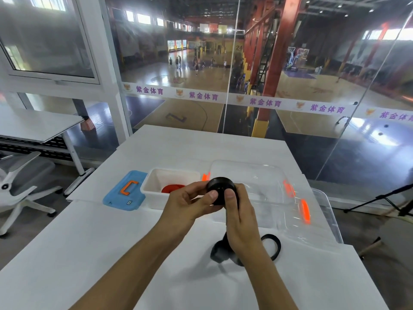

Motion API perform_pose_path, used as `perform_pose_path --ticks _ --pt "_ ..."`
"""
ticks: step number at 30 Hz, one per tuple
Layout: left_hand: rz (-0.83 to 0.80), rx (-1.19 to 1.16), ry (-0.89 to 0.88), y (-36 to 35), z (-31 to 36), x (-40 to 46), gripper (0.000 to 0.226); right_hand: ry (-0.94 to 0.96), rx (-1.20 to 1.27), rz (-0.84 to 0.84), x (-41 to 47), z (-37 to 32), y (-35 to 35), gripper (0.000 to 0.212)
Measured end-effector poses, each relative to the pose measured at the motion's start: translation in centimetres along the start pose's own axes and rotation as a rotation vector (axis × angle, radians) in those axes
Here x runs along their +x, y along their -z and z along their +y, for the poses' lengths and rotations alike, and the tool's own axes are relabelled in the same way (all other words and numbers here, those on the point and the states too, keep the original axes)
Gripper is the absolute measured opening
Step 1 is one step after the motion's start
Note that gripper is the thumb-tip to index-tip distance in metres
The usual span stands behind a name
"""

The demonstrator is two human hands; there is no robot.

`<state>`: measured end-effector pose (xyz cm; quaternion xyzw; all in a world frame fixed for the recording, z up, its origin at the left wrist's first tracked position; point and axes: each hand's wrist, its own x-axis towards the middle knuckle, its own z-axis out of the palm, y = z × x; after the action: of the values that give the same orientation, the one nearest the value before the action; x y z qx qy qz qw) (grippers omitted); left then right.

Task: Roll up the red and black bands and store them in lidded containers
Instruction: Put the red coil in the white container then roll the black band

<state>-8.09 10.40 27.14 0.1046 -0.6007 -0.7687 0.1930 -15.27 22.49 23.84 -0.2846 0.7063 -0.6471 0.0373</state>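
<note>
Both hands grip the rolled black band above the bench: left hand and right hand fingers pinch its near edge.

2 hands, 2 bands, 2 containers, 2 lids

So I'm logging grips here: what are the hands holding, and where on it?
Both hands, left and right, hold the black band by its rolled-up part; its loose tail hangs to the table.
</note>
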Motion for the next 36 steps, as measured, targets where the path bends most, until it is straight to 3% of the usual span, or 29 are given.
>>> perform_pose_path --ticks 4,12,16,21,27,36 --pt "-0.069 0.129 0.0 0.5 1.5 0.1 0.028 0.04 -0.109 -0.095 0.8 -0.8 1.5 0.047" --pt "-0.239 0.493 -0.037 1.4 7.1 0.9 0.022 0.119 -0.363 -0.326 2.7 -5.1 4.5 0.031" --pt "-0.258 0.595 -0.105 1.4 8.4 1.4 0.027 0.151 -0.344 -0.343 3.2 -6.4 5.0 0.029" --pt "-0.16 0.464 -0.179 0.4 7.3 0.8 0.025 0.136 -0.151 -0.209 3.2 -6.0 4.1 0.026" --pt "-0.014 0.332 -0.205 -0.9 5.7 0.4 0.022 0.052 0.105 -0.185 2.5 -5.1 3.0 0.038" --pt "0.131 0.074 -0.145 -3.1 3.9 -0.3 0.019 0.094 0.132 0.027 1.2 -3.9 0.3 0.032"
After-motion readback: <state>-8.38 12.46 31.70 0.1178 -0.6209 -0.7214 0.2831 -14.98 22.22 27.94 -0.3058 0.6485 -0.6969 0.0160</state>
